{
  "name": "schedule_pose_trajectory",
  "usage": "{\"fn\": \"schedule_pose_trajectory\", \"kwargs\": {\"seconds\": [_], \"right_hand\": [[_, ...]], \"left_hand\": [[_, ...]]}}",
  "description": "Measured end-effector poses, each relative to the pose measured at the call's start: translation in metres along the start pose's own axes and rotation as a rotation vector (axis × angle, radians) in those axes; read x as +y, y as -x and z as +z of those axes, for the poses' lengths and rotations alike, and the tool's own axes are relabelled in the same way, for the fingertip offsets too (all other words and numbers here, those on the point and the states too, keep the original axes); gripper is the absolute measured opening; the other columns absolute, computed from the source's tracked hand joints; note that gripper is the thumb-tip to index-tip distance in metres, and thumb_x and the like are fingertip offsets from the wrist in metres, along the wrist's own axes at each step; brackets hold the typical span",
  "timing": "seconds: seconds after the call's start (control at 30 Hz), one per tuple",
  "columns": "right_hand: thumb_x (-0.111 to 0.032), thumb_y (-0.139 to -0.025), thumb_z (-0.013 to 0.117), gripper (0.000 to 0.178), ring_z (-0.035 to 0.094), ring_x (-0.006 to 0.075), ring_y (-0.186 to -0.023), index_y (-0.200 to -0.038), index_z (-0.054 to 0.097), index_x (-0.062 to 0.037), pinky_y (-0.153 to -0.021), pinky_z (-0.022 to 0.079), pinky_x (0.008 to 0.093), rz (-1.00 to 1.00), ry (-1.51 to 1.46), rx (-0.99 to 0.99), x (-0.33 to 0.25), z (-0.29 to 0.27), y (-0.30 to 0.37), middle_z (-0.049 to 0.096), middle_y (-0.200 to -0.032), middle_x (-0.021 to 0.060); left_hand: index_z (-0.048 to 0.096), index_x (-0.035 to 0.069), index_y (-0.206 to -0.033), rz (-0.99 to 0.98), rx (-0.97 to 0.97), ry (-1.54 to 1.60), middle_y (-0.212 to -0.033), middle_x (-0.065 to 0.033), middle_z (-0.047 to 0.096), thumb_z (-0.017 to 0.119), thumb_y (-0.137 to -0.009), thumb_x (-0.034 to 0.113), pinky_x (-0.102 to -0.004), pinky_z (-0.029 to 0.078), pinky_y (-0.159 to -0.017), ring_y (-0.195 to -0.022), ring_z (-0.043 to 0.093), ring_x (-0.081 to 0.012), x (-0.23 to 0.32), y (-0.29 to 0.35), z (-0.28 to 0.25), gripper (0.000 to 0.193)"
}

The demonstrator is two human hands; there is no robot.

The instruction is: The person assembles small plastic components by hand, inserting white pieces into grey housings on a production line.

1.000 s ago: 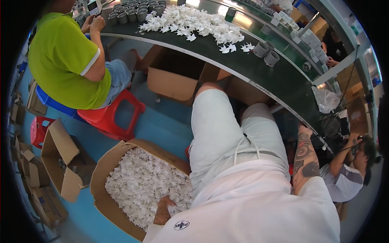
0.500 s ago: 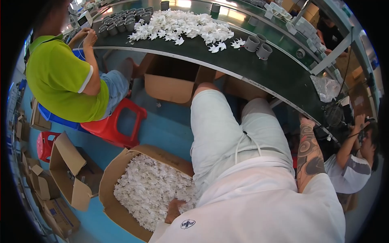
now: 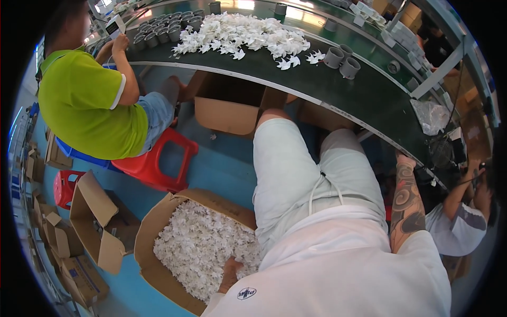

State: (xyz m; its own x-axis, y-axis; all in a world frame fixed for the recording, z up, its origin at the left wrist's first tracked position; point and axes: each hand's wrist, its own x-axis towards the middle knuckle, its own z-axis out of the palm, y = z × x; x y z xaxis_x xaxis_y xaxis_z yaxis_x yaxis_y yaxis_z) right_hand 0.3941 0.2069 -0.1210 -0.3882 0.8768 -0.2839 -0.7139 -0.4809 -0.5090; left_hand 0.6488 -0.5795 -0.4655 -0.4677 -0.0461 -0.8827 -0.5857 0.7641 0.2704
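Observation:
My left hand [image 3: 231, 268] reaches down into a large cardboard box [image 3: 143, 240] beside my seat. That box is filled with small white pointed plastic pieces [image 3: 195, 243]. The fingertips are down among the pieces, so whether they grip any is hidden. At the right, my right hand [image 3: 405, 159] holds the front edge of the dark green worktable [image 3: 369, 108], its fingers bent around the rim. More of the white pieces lie in a wide heap [image 3: 245, 34] on the tabletop. Right of the heap stand three grey cups [image 3: 349, 68].
Several grey cups [image 3: 163, 34] cluster at the back left, near a co-worker in a green shirt [image 3: 87, 100] on a red stool [image 3: 158, 161]. An open carton [image 3: 227, 108] sits under the table. Another person [image 3: 457, 224] is at the right. Cartons [image 3: 100, 222] line the left floor.
The whole view has shifted slightly to the right. My left hand stays among the white pieces and my right hand stays at the table edge. The green-shirted co-worker's hands have come up a little.

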Motion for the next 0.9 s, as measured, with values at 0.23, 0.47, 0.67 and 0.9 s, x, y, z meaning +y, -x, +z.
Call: {"fn": "schedule_pose_trajectory", "kwargs": {"seconds": [0.23, 0.47, 0.67, 0.9], "right_hand": [[-0.043, -0.094, 0.046, 0.049, 0.044, 0.0386, -0.131, -0.129, 0.06, -0.0114, -0.105, 0.032, 0.0653, 0.035, 0.024, -0.058, -0.006, -0.014, -0.014, 0.053, -0.141, 0.0125], [-0.04, -0.095, 0.049, 0.048, 0.04, 0.0388, -0.134, -0.13, 0.058, -0.009, -0.108, 0.029, 0.0655, 0.169, 0.032, -0.073, -0.004, -0.047, -0.045, 0.05, -0.144, 0.0129], [-0.029, -0.092, 0.056, 0.039, 0.054, 0.0353, -0.122, -0.12, 0.064, -0.0029, -0.103, 0.04, 0.0582, 0.247, 0.016, -0.139, -0.021, -0.077, -0.037, 0.061, -0.129, 0.0162], [-0.024, -0.09, 0.06, 0.018, 0.061, 0.0199, -0.074, -0.085, 0.065, -0.0068, -0.07, 0.05, 0.037, 0.659, 0.239, -0.236, 0.025, -0.085, 0.042, 0.066, -0.082, 0.0066]], "left_hand": [[0.056, 0.003, -0.132, -0.073, 0.074, 0.124, -0.117, -0.0188, 0.068, 0.081, -0.061, 0.034, -0.0383, 0.051, -0.095, -0.109, 0.065, -0.0303, -0.019, 0.013, -0.007, 0.081], [0.053, 0.003, -0.133, -0.187, 0.471, 0.396, -0.114, -0.0197, 0.067, 0.084, -0.065, 0.033, -0.0381, 0.055, -0.082, -0.095, 0.069, -0.0288, -0.053, 0.044, -0.04, 0.081], [0.053, 0.008, -0.129, -0.128, 0.568, 1.102, -0.088, -0.0076, 0.065, 0.075, -0.079, 0.013, -0.0327, 0.051, -0.056, -0.066, 0.061, -0.0178, 0.052, 0.121, -0.102, 0.055], [0.055, 0.01, -0.111, 0.078, 0.926, 0.783, -0.083, -0.0034, 0.06, 0.074, -0.081, 0.013, -0.0283, 0.04, -0.048, -0.061, 0.052, -0.0116, 0.188, 0.212, -0.22, 0.035]]}}
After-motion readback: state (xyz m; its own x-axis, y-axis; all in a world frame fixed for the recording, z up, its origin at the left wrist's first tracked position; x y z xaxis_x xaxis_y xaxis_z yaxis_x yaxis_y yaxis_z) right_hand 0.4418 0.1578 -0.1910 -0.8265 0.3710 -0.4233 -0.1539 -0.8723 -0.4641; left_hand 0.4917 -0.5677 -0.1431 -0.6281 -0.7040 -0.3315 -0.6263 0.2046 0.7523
